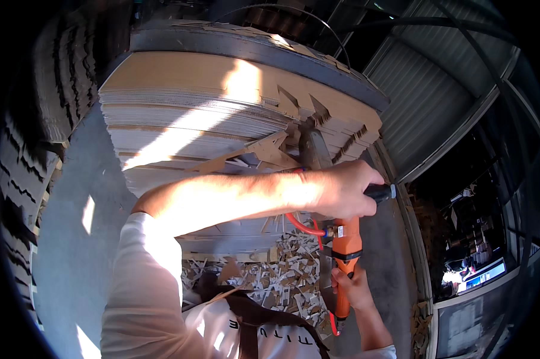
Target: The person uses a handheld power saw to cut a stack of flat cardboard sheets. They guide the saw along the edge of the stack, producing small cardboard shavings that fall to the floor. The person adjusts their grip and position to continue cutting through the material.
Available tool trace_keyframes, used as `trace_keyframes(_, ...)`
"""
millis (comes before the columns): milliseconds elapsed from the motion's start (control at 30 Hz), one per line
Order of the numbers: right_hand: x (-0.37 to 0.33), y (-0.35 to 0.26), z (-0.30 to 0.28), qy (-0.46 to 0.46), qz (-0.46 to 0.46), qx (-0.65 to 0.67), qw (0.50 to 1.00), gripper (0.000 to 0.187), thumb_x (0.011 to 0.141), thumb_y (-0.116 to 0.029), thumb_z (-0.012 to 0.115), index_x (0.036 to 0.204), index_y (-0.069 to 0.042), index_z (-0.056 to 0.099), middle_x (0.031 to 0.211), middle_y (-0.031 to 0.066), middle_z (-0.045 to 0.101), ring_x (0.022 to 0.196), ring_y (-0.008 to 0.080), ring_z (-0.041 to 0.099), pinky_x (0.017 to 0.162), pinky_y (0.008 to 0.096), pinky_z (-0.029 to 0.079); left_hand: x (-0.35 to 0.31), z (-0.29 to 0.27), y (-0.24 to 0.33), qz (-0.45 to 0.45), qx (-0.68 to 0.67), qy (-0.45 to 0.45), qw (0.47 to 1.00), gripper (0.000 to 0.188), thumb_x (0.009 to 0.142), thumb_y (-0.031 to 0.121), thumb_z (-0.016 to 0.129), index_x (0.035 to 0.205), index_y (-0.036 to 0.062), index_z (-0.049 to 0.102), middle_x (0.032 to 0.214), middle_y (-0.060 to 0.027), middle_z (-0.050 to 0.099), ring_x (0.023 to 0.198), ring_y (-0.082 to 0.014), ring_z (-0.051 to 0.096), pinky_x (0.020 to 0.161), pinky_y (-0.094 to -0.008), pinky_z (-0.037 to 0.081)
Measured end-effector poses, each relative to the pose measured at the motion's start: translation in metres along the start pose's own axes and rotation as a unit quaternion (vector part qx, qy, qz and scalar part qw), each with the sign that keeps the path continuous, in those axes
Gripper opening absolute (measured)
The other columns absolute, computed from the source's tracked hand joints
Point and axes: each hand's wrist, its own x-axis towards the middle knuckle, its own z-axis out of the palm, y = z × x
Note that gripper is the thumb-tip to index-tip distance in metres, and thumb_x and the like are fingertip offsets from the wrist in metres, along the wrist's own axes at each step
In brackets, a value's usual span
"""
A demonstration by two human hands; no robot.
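Observation:
Both my hands are on an orange air-powered tool [347, 244] with red hoses running beside it. My left hand [345, 190], reaching across from the left, is closed around its black side handle [380, 192]. Lower down, my right hand [355, 288] wraps round the orange grip. The tool's dark metal head [313, 146] points away from me, against the notched side of a tall stack of cardboard sheets [174, 69]. A torn strip of cardboard [269, 149] sticks out beside the head. My left forearm hides part of the stack's lower front.
Paper and cardboard scraps [282, 269] cover the floor between me and the stack. More stacks of cut cardboard [63, 78] stand at the left. A grey metal beam [222, 43] lies behind the stack, and a corrugated metal panel [428, 78] rises at the right.

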Motion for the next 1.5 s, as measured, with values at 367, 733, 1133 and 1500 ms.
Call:
trace_keyframes(367,0.003,-0.033,0.032,0.050,-0.113,-0.013,0.992,0.017,0.090,-0.014,0.063,0.094,0.001,0.055,0.070,0.0058,0.058,0.055,0.0119,0.055,0.050,0.0258,0.048,-0.044,-0.034,0.052,0.085,-0.023,-0.021,0.996,0.019,0.078,0.007,0.060,0.074,-0.0102,0.054,0.061,-0.0230,0.060,0.059,-0.0307,0.065,0.056,-0.0399,0.051)
trace_keyframes(733,-0.002,-0.038,0.059,0.047,-0.096,0.002,0.994,0.024,0.089,-0.020,0.067,0.094,-0.001,0.054,0.067,0.0042,0.056,0.055,0.0118,0.055,0.050,0.0256,0.048,-0.055,-0.048,0.018,0.187,0.059,-0.021,0.980,0.022,0.080,0.008,0.060,0.066,-0.0043,0.049,0.051,-0.0151,0.052,0.046,-0.0258,0.055,0.050,-0.0393,0.045)
trace_keyframes(1133,0.004,-0.022,0.071,0.044,-0.034,0.044,0.997,0.017,0.089,-0.014,0.067,0.090,0.000,0.058,0.070,0.0041,0.060,0.056,0.0107,0.057,0.051,0.0259,0.048,-0.053,-0.049,0.006,0.141,-0.004,-0.034,0.989,0.016,0.083,0.008,0.058,0.085,-0.0058,0.050,0.056,-0.0167,0.053,0.051,-0.0268,0.057,0.049,-0.0398,0.043)
trace_keyframes(1500,0.009,-0.003,0.083,0.025,-0.029,0.076,0.996,0.017,0.089,-0.013,0.069,0.092,-0.001,0.057,0.068,0.0036,0.058,0.055,0.0110,0.056,0.051,0.0263,0.046,-0.056,-0.042,-0.001,0.133,0.106,-0.040,0.985,0.020,0.086,0.012,0.055,0.088,-0.0074,0.050,0.061,-0.0193,0.055,0.058,-0.0294,0.060,0.056,-0.0401,0.048)
